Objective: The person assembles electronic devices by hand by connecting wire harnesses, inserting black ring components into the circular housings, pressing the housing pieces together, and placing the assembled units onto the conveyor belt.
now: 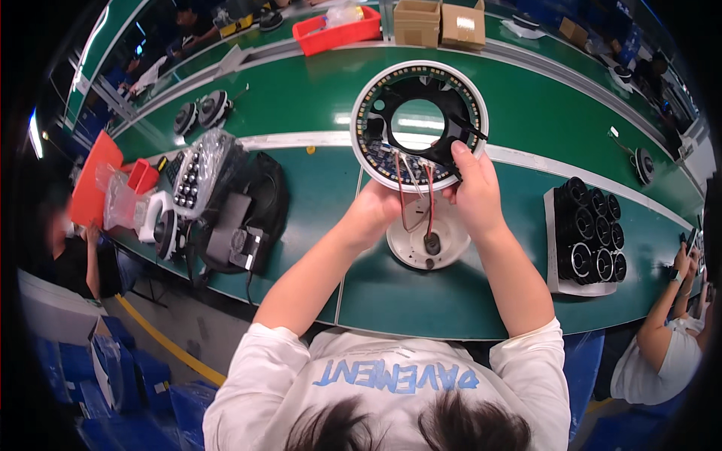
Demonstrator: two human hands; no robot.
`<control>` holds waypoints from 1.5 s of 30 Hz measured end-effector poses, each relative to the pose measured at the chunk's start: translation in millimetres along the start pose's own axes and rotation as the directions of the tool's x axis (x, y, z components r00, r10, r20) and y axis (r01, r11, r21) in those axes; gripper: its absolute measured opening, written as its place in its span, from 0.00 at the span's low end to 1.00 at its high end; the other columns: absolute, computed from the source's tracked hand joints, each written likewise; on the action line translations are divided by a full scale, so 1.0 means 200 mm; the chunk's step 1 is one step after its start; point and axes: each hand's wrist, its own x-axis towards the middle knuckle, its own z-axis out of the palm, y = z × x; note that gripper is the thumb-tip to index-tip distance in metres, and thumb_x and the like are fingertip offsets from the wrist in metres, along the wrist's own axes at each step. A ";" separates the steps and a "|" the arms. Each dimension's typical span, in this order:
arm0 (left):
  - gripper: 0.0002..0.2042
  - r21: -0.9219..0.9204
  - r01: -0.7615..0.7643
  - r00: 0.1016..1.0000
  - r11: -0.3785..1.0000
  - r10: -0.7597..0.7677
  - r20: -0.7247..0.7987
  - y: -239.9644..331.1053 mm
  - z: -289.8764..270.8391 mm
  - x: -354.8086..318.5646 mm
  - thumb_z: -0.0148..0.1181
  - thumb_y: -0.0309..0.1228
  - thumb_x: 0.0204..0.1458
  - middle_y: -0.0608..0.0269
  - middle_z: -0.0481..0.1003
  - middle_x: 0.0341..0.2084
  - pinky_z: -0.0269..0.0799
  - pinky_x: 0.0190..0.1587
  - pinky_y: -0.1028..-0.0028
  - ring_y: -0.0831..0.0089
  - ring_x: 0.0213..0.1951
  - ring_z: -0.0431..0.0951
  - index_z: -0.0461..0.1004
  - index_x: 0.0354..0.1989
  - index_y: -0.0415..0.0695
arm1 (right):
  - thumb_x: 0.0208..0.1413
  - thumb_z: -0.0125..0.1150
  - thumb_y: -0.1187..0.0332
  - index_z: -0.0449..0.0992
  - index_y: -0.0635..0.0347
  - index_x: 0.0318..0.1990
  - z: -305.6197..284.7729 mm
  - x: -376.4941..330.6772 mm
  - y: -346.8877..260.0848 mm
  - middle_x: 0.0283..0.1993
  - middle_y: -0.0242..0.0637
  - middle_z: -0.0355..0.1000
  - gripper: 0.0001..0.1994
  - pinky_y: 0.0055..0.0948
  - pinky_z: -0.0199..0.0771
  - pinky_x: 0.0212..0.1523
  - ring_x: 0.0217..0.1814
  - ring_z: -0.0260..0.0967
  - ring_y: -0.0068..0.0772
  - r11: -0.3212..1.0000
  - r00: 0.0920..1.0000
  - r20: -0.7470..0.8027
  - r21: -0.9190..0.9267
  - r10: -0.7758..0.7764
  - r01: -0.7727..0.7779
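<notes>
Green workbench [391,304], above which a white-rimmed round light assembly [385,124] is held up, with a white round base [410,244] set below on the bench. The assembly's lower left rim is gripped by the left hand [374,214], fingers largely hidden behind; its lower right is clasped by the right hand [475,192], thumb in front. Thin red and white wires [430,201] are hung beneath.

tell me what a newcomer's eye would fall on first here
The light ring, held in the left hand and right hand at centre, would probably catch the eye first. Thin wires hang from it over a round white base on the green bench. Next, perhaps, come the black cylinders in a white tray at right and the red bin at the far side.
</notes>
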 end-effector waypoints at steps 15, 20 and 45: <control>0.13 -0.286 -0.130 0.927 0.949 0.015 -0.374 0.07 0.01 -0.22 0.57 0.27 0.47 0.49 0.69 0.42 0.68 0.47 0.62 0.64 0.42 0.73 0.62 0.40 0.45 | 0.59 0.34 0.54 0.58 0.62 0.54 -0.05 0.01 0.12 0.29 0.30 0.68 0.23 0.18 0.60 0.27 0.28 0.63 0.20 1.000 0.931 0.364 0.017 0.013 -0.021; 0.16 -0.396 -0.105 0.946 0.912 -0.031 -0.322 0.07 0.03 -0.20 0.59 0.22 0.44 0.46 0.68 0.45 0.67 0.48 0.64 0.63 0.44 0.72 0.62 0.40 0.45 | 0.56 0.40 0.64 0.68 0.57 0.48 -0.14 0.09 0.33 0.36 0.27 0.69 0.16 0.18 0.60 0.34 0.32 0.61 0.17 0.899 0.878 0.322 -0.374 0.355 -0.227; 0.21 0.169 -0.248 0.777 0.954 0.300 -0.554 0.11 0.06 -0.21 0.56 0.13 0.40 0.44 0.65 0.46 0.67 0.46 0.71 0.70 0.41 0.71 0.58 0.43 0.42 | 0.43 0.61 0.62 0.69 0.57 0.49 -0.10 0.03 0.29 0.40 0.32 0.70 0.23 0.22 0.59 0.40 0.43 0.61 0.22 0.895 0.414 0.820 -0.445 0.396 0.025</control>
